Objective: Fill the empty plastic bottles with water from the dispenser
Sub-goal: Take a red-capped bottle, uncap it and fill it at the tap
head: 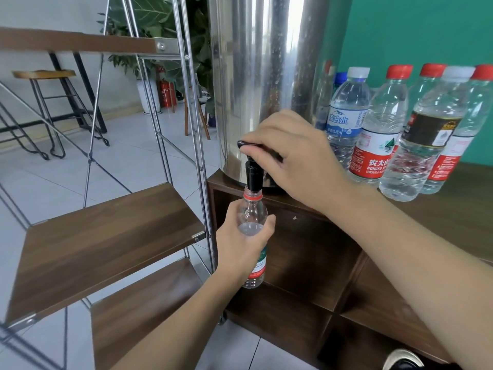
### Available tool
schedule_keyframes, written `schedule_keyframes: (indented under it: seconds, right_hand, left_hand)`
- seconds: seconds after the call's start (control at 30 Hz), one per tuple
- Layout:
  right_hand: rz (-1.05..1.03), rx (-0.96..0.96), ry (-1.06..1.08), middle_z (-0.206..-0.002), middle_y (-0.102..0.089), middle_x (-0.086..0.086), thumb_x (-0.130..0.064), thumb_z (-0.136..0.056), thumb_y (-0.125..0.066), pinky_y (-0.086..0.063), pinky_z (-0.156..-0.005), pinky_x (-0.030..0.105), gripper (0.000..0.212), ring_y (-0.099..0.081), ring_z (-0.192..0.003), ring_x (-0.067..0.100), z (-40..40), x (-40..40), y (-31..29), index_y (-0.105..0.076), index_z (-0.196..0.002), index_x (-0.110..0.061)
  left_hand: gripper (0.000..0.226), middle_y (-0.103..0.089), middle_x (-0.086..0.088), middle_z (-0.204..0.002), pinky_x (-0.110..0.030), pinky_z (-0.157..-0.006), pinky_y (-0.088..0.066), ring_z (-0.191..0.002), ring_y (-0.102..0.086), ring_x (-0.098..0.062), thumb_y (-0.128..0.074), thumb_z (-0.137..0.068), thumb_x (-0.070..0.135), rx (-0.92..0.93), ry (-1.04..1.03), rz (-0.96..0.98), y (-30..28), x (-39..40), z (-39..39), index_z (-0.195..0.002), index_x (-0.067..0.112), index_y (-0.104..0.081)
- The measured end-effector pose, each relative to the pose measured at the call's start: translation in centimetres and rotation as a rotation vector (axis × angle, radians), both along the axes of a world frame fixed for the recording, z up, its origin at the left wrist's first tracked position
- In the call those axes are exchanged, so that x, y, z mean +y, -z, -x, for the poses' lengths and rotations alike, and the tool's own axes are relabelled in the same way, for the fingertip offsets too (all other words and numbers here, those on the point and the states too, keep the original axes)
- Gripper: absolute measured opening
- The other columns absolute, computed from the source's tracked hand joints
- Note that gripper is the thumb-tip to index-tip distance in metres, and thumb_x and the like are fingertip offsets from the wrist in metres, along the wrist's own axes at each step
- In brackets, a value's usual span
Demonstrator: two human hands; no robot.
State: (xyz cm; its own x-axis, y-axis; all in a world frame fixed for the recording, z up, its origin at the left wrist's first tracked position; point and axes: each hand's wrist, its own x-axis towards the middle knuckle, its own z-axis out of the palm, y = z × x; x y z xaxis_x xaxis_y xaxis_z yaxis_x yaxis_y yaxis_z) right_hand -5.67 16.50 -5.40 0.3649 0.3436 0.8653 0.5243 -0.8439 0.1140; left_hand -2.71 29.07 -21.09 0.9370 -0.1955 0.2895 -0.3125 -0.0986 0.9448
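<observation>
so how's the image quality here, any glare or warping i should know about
Head view: wide-angle bending curves the shelf rack poles and stretches both forearms; bright streaked reflections run down the steel dispenser; even daylight, soft shadows; the left hand, bottle and right hand on the tap lever are sharp.
</observation>
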Motion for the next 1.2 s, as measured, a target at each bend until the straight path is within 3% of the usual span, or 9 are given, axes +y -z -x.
schedule_keyframes:
  seconds: [0.17, 0.37, 0.47, 0.6, 0.7, 0.77, 0.93, 1.13, 1.2]
  right_hand:
    - [0.128, 0.007, -0.091, -0.097, -0.071, 0.011, -0.016, -0.095, -0.072, -0.050, -0.089, 0.028, 0.021, -0.062, -0.091, 0.025, 0.4, -0.1, 1.9, -0.077, -0.108, 0.000]
    - [-0.250, 0.061, -0.007, -0.105, -0.073, 0.004, -0.022, -0.097, -0.069, -0.047, -0.095, 0.023, 0.024, -0.061, -0.099, 0.011, 2.4, -2.4, 4.0, -0.076, -0.113, -0.006]
    - [-0.338, 0.211, 0.134, -0.101, -0.073, -0.002, -0.029, -0.100, -0.064, -0.050, -0.091, 0.029, 0.021, -0.062, -0.095, 0.012, 3.1, -5.2, 5.9, -0.077, -0.108, -0.014]
    - [-0.331, 0.494, 0.365, -0.105, -0.073, -0.004, -0.046, -0.098, -0.056, -0.045, -0.090, 0.029, 0.035, -0.058, -0.102, 0.016, 3.4, -8.2, 7.6, -0.076, -0.110, -0.020]
    - [-0.336, 0.597, 0.398, -0.112, -0.071, -0.004, -0.057, -0.095, -0.053, -0.047, -0.094, 0.033, 0.046, -0.058, -0.105, 0.016, 3.5, -9.4, 7.9, -0.074, -0.116, -0.021]
    - [-0.327, 0.640, 0.398, -0.112, -0.070, -0.005, -0.063, -0.093, -0.052, -0.047, -0.094, 0.032, 0.052, -0.058, -0.105, 0.013, 3.6, -9.9, 8.0, -0.073, -0.117, -0.022]
    - [-0.344, 0.737, 0.357, -0.108, -0.066, -0.010, -0.062, -0.091, -0.058, -0.038, -0.080, 0.015, 0.047, -0.055, -0.099, 0.006, 4.2, -10.3, 7.9, -0.073, -0.114, -0.024]
    - [-0.343, 0.754, 0.364, -0.111, -0.063, -0.014, -0.062, -0.089, -0.062, -0.036, -0.084, 0.015, 0.044, -0.053, -0.104, 0.005, 4.3, -10.6, 7.9, -0.069, -0.116, -0.028]
    - [-0.348, 0.743, 0.367, -0.108, -0.064, -0.013, -0.063, -0.086, -0.061, -0.041, -0.088, 0.023, 0.044, -0.055, -0.103, 0.006, 4.2, -10.7, 8.1, -0.070, -0.111, -0.028]
  left_hand:
    - [0.041, -0.072, 0.018, -0.106, -0.023, -0.088, -0.053, -0.101, -0.069, 0.001, -0.082, -0.089, 0.039, -0.028, -0.011, 0.046, -0.1, -0.2, 0.1, -0.121, 0.033, -0.058]
    - [0.036, -0.074, 0.014, -0.103, -0.035, -0.091, -0.058, -0.099, -0.072, -0.005, -0.080, -0.090, 0.036, -0.041, -0.022, 0.055, -0.1, -0.5, 0.3, -0.117, 0.030, -0.059]
    - [0.036, -0.073, 0.015, -0.103, -0.038, -0.093, -0.059, -0.099, -0.071, -0.005, -0.080, -0.089, 0.037, -0.037, -0.034, 0.041, -0.1, -0.6, 0.5, -0.116, 0.030, -0.059]
    - [0.029, -0.073, 0.017, -0.099, -0.035, -0.089, -0.059, -0.094, -0.071, -0.003, -0.081, -0.090, 0.033, -0.010, -0.058, 0.056, -0.6, -0.9, 1.2, -0.110, 0.031, -0.060]
    - [0.025, -0.072, 0.019, -0.094, -0.026, -0.081, -0.054, -0.087, -0.070, 0.000, -0.079, -0.090, 0.033, 0.006, -0.085, 0.050, -1.1, -1.1, 1.7, -0.105, 0.031, -0.060]
    - [0.023, -0.071, 0.021, -0.092, -0.023, -0.077, -0.051, -0.084, -0.068, 0.002, -0.079, -0.089, 0.034, 0.010, -0.111, 0.036, -1.4, -1.1, 2.0, -0.102, 0.032, -0.060]
    - [0.022, -0.070, 0.024, -0.089, -0.017, -0.071, -0.047, -0.082, -0.068, 0.003, -0.079, -0.087, 0.037, 0.013, -0.175, 0.007, -1.6, -1.3, 2.2, -0.098, 0.034, -0.060]
    - [0.023, -0.071, 0.023, -0.087, -0.017, -0.072, -0.049, -0.081, -0.070, 0.000, -0.080, -0.086, 0.036, -0.037, -0.228, 0.013, -1.3, -1.8, 1.9, -0.097, 0.032, -0.060]
    - [0.023, -0.071, 0.023, -0.088, -0.020, -0.076, -0.052, -0.081, -0.070, 0.000, -0.081, -0.087, 0.035, -0.057, -0.239, 0.018, -1.1, -1.9, 1.6, -0.098, 0.032, -0.061]
